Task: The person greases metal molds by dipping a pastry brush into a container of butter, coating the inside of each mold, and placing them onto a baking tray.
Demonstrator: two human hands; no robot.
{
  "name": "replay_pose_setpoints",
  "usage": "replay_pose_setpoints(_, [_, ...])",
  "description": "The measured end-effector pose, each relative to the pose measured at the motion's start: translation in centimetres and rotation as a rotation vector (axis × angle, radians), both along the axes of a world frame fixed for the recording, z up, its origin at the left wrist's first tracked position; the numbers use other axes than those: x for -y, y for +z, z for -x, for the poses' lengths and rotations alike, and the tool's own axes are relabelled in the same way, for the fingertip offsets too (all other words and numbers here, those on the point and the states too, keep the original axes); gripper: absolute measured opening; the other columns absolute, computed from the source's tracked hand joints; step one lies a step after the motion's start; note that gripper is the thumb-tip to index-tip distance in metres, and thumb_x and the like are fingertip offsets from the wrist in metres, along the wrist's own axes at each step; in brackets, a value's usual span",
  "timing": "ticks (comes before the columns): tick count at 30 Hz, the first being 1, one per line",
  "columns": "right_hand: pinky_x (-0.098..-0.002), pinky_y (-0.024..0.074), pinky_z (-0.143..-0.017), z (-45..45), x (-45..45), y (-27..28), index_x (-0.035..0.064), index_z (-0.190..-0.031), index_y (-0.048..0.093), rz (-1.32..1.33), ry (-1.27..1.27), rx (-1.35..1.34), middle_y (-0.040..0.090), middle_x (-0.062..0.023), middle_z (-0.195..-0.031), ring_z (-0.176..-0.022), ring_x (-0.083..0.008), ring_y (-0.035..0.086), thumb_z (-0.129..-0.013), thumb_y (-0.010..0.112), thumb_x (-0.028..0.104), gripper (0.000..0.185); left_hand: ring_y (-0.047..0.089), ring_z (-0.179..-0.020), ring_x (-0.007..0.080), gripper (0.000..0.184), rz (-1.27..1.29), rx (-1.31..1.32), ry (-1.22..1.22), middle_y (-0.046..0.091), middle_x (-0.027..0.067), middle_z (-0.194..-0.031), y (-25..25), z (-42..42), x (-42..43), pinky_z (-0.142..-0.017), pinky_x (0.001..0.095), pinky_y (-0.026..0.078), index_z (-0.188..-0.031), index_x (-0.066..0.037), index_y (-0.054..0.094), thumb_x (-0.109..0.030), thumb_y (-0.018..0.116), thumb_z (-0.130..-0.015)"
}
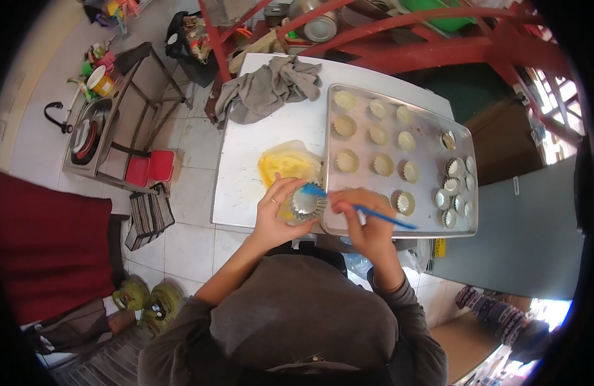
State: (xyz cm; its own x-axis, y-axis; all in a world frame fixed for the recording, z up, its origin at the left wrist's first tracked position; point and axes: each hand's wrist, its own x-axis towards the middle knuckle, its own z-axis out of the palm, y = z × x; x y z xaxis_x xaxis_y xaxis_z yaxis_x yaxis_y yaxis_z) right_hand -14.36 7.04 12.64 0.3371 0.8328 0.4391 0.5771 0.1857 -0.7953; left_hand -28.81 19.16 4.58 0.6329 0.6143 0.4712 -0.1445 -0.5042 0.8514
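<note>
My left hand (pixel 278 212) grips a fluted metal tart mould (pixel 305 203) by its side, tilted so that its inside faces me. In my right hand (pixel 364 222) is a blue pastry brush (pixel 390 219), its bristles against the inside of the mould. Behind my left hand lies a clear plastic bag or sheet smeared with yellow fat (pixel 287 164). To the right, a metal baking tray (pixel 432 119) bears rows of moulds lined with pale dough (pixel 382 165). Several bare metal moulds (pixel 451 185) are grouped at the tray's right side.
A grey cloth (pixel 271 89) lies crumpled at the back left of the white table (pixel 239 174). Red metal bars (pixel 426 55) stand behind it. At the left are a sink (pixel 91 145) and a red stool (pixel 152 167); green gas cylinders (pixel 158 305) are on the floor.
</note>
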Motion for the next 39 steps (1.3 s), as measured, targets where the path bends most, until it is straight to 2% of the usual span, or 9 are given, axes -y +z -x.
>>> replay_pose_setpoints(3, [-0.0282,0.0515,-0.066,1.1,-1.1,-0.1,-0.0007,-0.095,0.066,0.116,0.213,-0.102,0.068,-0.0119,-0.087,-0.072,-0.0200,0.066,-0.088,0.060,0.003,0.010,0.054,-0.106,0.0231,0.072,0.002,-0.009,0.088,0.057,0.0151,-0.111,-2.1,2.6,-0.9,-0.096,0.0354,0.040,-0.125,0.004,0.050,-0.008,0.079,-0.060])
replay_pose_setpoints(6, [-0.0259,0.0513,-0.064,0.4,-3.1,-3.1,-0.0036,-0.094,0.065,0.116,-0.009,-0.349,0.068,-0.0130,-0.081,-0.068,-0.0170,0.065,-0.091,0.058,0.005,0.012,0.056,-0.104,0.0243,0.078,0.040,-0.164,0.343,0.058,0.0151,-0.110,-4.7,6.2,-0.8,-0.096,0.0356,0.040,-0.130,0.003,0.046,-0.010,0.079,-0.060])
replay_pose_setpoints(13, [-0.0263,0.0532,-0.062,2.9,-8.1,-9.2,-0.0052,-0.092,0.064,0.222,-0.065,-0.068,0.067,-0.0117,-0.075,-0.067,-0.0164,0.068,-0.092,0.055,0.006,0.014,0.050,-0.117,0.0327,0.083,0.027,-0.371,0.390,0.056,0.0176,-0.118,-7.4,8.9,-2.2,-0.112,0.0568,0.009,-0.133,0.001,0.042,-0.019,0.081,-0.062])
replay_pose_setpoints(15, [-0.0276,0.0534,-0.061,3.6,-8.5,-10.1,-0.0047,-0.092,0.064,0.256,-0.010,0.128,0.067,-0.0139,-0.075,-0.067,-0.0186,0.069,-0.091,0.057,0.007,0.013,0.052,-0.116,0.0308,0.086,-0.020,-0.385,0.403,0.055,0.0144,-0.120,-8.1,8.8,-2.5,-0.112,0.0560,0.006,-0.134,-0.001,0.039,-0.020,0.083,-0.063])
replay_pose_setpoints(19, [-0.0287,0.0527,-0.059,4.0,-8.8,-9.2,-0.0038,-0.091,0.063,0.249,-0.072,0.105,0.067,-0.0136,-0.073,-0.067,-0.0195,0.069,-0.090,0.058,0.007,0.012,0.050,-0.117,0.0310,0.086,-0.008,-0.388,0.378,0.053,0.0137,-0.122,-8.4,8.7,-2.9,-0.112,0.0555,0.004,-0.133,-0.002,0.039,-0.023,0.085,-0.063])
replay_pose_setpoints(24, [-0.0283,0.0525,-0.058,4.1,-9.0,-10.7,-0.0036,-0.091,0.062,0.219,-0.075,0.202,0.067,-0.0129,-0.072,-0.065,-0.0182,0.069,-0.089,0.058,0.005,0.009,0.050,-0.116,0.0323,0.087,-0.027,-0.409,0.421,0.054,0.0138,-0.119,-8.7,8.5,-3.0,-0.112,0.0543,0.011,-0.131,-0.002,0.041,-0.025,0.086,-0.060])
replay_pose_setpoints(27, [-0.0277,0.0524,-0.058,3.9,-8.8,-9.5,-0.0039,-0.093,0.062,0.270,-0.119,0.031,0.067,-0.0127,-0.074,-0.065,-0.0173,0.068,-0.089,0.058,0.004,0.009,0.048,-0.117,0.0336,0.085,-0.061,-0.450,0.456,0.052,0.0144,-0.119,-8.8,8.6,-3.2,-0.109,0.0518,0.021,-0.129,-0.002,0.043,-0.024,0.087,-0.059])
replay_pose_setpoints(33, [-0.0268,0.0528,-0.061,4.3,-9.1,-11.2,-0.0050,-0.091,0.061,0.235,-0.092,0.236,0.067,-0.0118,-0.078,-0.067,-0.0164,0.068,-0.091,0.057,0.005,0.011,0.045,-0.119,0.0381,0.075,-0.088,-0.352,0.505,0.047,0.0162,-0.121,-8.6,8.5,-3.1,-0.100,0.0470,0.037,-0.121,-0.004,0.048,-0.021,0.087,-0.059])
replay_pose_setpoints(39, [-0.0300,0.0540,-0.060,2.1,-9.0,-10.4,-0.0043,-0.093,0.061,0.149,-0.209,-0.735,0.066,-0.0133,-0.087,-0.068,-0.0153,0.064,-0.095,0.054,0.013,0.019,0.046,-0.119,0.0359,0.069,-0.004,-0.329,0.468,0.046,0.0163,-0.122,-8.5,8.1,-3.2,-0.099,0.0437,0.039,-0.120,-0.004,0.048,-0.011,0.082,-0.060])
